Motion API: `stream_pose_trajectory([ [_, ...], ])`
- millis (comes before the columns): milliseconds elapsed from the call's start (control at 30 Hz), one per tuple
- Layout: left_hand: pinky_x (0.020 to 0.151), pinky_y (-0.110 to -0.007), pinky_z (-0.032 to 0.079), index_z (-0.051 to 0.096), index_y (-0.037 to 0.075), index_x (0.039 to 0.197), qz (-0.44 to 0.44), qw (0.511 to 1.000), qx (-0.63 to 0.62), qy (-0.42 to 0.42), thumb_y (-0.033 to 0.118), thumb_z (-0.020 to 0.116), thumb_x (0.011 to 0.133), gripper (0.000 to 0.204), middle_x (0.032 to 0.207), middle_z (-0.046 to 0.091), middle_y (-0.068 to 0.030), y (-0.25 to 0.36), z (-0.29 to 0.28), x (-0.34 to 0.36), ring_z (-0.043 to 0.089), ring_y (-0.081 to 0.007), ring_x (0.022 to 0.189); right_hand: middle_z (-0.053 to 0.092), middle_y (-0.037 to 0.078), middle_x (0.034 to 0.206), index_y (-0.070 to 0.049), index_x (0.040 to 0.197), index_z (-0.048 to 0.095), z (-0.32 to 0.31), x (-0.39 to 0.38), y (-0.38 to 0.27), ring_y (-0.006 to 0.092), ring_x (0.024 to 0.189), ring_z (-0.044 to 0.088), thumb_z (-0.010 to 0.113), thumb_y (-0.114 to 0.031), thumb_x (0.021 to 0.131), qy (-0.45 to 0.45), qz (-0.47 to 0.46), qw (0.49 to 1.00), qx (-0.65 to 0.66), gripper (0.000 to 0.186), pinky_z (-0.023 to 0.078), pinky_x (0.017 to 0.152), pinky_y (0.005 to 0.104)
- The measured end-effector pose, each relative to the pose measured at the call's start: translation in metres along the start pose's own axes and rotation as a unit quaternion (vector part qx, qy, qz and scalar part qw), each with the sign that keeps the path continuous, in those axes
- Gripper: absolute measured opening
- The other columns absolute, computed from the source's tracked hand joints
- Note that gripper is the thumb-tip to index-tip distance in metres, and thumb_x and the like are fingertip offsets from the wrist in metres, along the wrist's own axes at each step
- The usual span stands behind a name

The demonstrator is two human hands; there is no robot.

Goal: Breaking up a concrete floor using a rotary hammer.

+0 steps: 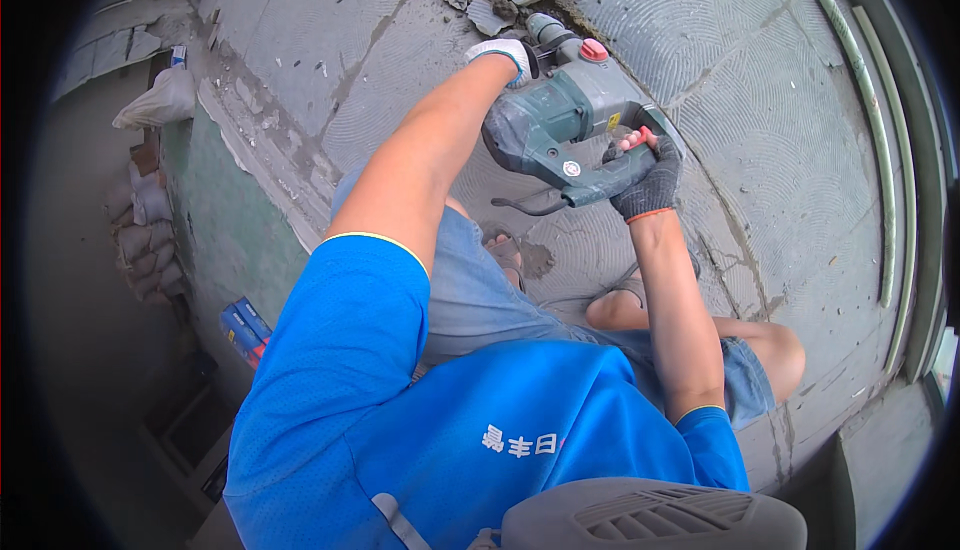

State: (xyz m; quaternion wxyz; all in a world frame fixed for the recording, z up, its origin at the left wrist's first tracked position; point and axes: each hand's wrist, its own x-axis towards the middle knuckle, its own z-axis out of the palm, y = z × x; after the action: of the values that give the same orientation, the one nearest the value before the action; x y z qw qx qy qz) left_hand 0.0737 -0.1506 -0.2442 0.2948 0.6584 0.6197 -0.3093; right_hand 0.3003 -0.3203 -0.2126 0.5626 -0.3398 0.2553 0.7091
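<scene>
A green and grey rotary hammer (556, 114) with a red knob on top is between my hands, its nose directed away toward the broken floor. My left hand (498, 53), in a white glove, closes round the dark side handle near the front; most of its fingers are hidden. Around the rear handle wraps my right hand (655, 172), in a dark fingerless glove, with fingertips by the red trigger. The tool's power cord hangs from the handle's end. Rubble hides where the nose ends, so I cannot tell whether a bit touches the floor.
Broken tile pieces and crumbled mortar (495, 0) lie beyond the tool. Long pale pipes (868, 120) run along the right wall. My sandalled feet (617, 308) are close below the tool. At left are a blue box (246, 328) and stacked sacks (150, 230).
</scene>
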Motion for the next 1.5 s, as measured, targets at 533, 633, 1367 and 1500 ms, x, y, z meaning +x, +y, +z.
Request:
stream_pose_trajectory([
  [533,0.064,-0.042,0.054,0.067,0.009,0.104,0.359,0.910,-0.140,-0.155,0.014,0.051,0.072,0.036,0.087,0.067,-0.0221,0.112,0.035,-0.152,0.067,-0.0337,0.072,0.054,0.011,0.096,0.001,0.106,0.048,0.039,-0.250,-0.053,0.0244,0.089,0.059,0.052,-0.010,0.085,0.130,-0.132,0.979,-0.088,0.024,0.054,0.076,0.0371],
  [633,0.046,-0.041,0.052,0.064,0.006,0.106,0.242,0.933,-0.178,-0.197,0.019,0.052,0.081,0.030,0.082,0.066,-0.0168,0.088,0.017,-0.124,0.064,-0.0277,0.055,0.054,0.007,0.083,-0.004,0.095,0.051,0.037,-0.203,-0.047,0.0202,0.077,0.056,0.054,-0.011,0.085,0.036,-0.069,0.994,-0.072,0.012,0.050,0.067,0.0335],
  [1367,0.046,-0.041,0.047,0.063,0.000,0.080,0.079,0.988,-0.030,-0.129,0.012,0.049,0.074,0.020,0.071,0.063,-0.0165,-0.002,-0.013,-0.018,0.059,-0.0268,0.052,0.052,0.005,0.073,-0.006,0.085,0.051,0.008,-0.028,0.029,0.0190,0.065,0.052,0.057,-0.010,0.081,0.010,-0.045,0.999,-0.007,0.008,0.049,0.060,0.0342],
  [1500,0.069,-0.039,0.053,0.068,0.004,0.099,0.019,0.998,-0.049,0.028,0.028,0.059,0.074,0.037,0.096,0.068,-0.0194,0.005,0.006,-0.019,0.068,-0.0283,0.082,0.053,0.006,0.076,-0.008,0.092,0.051,0.000,-0.034,0.017,0.0214,0.066,0.053,0.055,-0.008,0.082,0.007,-0.017,1.000,0.003,0.011,0.049,0.060,0.0353],
])
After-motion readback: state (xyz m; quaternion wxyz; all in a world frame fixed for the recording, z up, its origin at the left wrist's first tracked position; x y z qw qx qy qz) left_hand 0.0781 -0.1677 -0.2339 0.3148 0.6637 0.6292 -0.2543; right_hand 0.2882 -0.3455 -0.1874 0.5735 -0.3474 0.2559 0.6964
